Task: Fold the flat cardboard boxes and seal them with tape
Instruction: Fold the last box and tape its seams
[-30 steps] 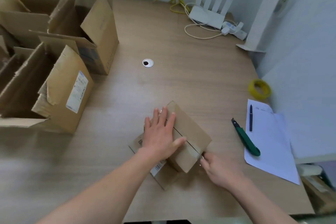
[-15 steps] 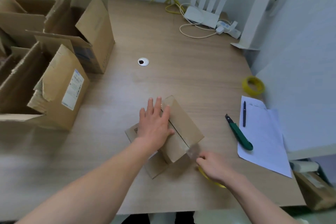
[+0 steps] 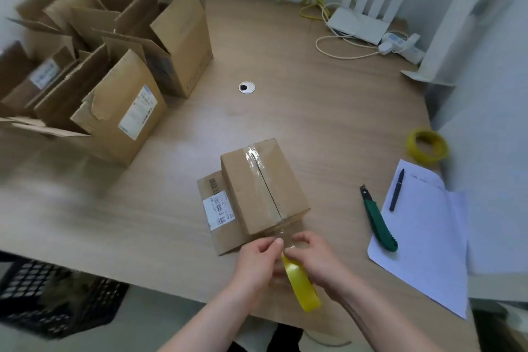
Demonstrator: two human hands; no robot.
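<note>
The small cardboard box (image 3: pixel 264 186) stands near the middle of the near half of the table (image 3: pixel 328 111), resting on a flattened piece of cardboard (image 3: pixel 218 213) that shows on its left side. A strip of clear tape (image 3: pixel 258 164) runs along its top seam from the far edge to the near edge and continues off the near face toward the hands. The left hand (image 3: pixel 257 261) pinches that free strip just in front of the box, fingers curled around it. The right hand (image 3: pixel 317 257) grips the yellow tape roll (image 3: pixel 300 284), fingers curled over its rim, close beside the left hand (this pairing likely keeps the strip taut so it can be torn or cut). A green utility knife (image 3: pixel 378 221) lies to the right, within reach for the cut, beside a pen (image 3: pixel 397 188) on white paper (image 3: pixel 423 237). A second yellow roll (image 3: pixel 427 146) sits farther right. Open cartons (image 3: pixel 114 71) wait at far left.
</note>
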